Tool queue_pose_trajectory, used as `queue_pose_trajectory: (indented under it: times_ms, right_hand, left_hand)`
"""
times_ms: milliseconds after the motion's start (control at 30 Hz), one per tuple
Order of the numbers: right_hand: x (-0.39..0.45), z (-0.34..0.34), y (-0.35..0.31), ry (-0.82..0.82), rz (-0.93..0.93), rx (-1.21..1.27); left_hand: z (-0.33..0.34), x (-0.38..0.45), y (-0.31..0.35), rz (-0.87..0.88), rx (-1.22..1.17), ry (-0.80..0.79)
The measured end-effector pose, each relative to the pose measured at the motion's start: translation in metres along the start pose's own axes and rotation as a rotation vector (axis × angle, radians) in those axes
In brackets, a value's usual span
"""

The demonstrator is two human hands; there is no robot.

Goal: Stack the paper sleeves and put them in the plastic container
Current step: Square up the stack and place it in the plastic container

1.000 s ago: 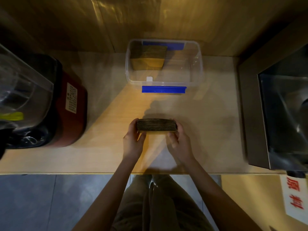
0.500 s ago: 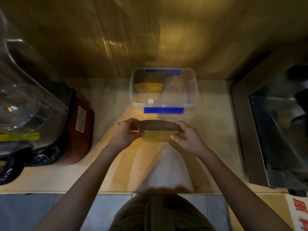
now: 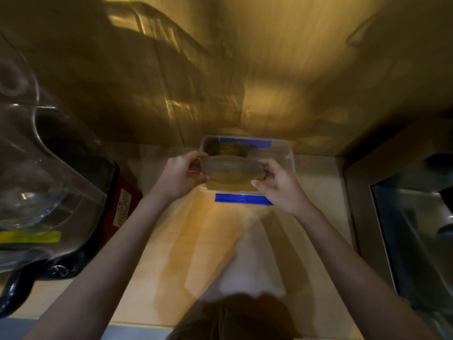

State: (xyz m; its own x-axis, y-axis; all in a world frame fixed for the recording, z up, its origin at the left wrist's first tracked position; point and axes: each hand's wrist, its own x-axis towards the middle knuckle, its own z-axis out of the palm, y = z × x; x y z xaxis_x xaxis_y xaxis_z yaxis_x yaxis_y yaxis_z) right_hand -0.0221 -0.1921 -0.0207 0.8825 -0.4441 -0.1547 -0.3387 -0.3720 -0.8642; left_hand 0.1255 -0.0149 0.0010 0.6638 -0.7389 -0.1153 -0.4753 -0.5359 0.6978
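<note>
Clear plastic of a blender jar (image 3: 31, 168) fills the left of the frame, with a yellow strip (image 3: 29, 236) low on it whose print is too blurred to read. Beside it, left of centre, a dark red base (image 3: 123, 195) carries a white label (image 3: 123, 207); its characters are too small to make out.

Moving right, the left hand (image 3: 181, 176) pinches one end of the stack of paper sleeves (image 3: 231, 169) and the right hand (image 3: 279, 186) pinches the other end, thumb under and fingers on top. A second ago this stack sat low over the wooden counter (image 3: 196, 241), in the lower middle of the picture; now it is lifted and carried forward to hover over the near part of the plastic container (image 3: 291, 158), just above centre. Stacking looks done and only the lowering remains. More sleeves (image 3: 226, 149) already stand at the container's far left. A blue clip (image 3: 244, 199) marks its near rim, with no writing visible. A steel sink (image 3: 411, 229) closes the right edge.
</note>
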Motion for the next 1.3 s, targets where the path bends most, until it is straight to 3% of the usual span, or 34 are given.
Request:
queue_pose_trajectory:
  times_ms: [100,300,433,567,833,1133,1300]
  right_hand:
    - [0.013,0.006,0.006,0.016,0.014,-0.026]
    - [0.039,0.023,0.022,0.019,0.062,-0.122]
    - [0.052,0.029,0.034,-0.05,0.127,-0.199]
    - [0.066,0.035,0.04,-0.1,0.173,-0.28]
    - [0.083,0.046,0.04,-0.123,0.24,-0.293]
    - [0.084,0.047,0.038,-0.101,0.33,-0.13]
    - [0.086,0.048,0.037,0.089,0.485,0.13]
  left_hand:
    - [0.004,0.013,-0.006,0.057,0.077,0.027]
    - [0.024,0.042,-0.016,-0.04,0.271,-0.038]
    - [0.033,0.054,-0.026,-0.029,0.472,-0.041]
    - [0.043,0.066,-0.031,-0.043,0.527,-0.075]
    - [0.054,0.08,-0.05,-0.062,0.587,-0.106]
    - [0.058,0.073,-0.051,-0.144,0.463,-0.014]
    - [0.067,0.069,-0.05,-0.227,0.38,-0.02]
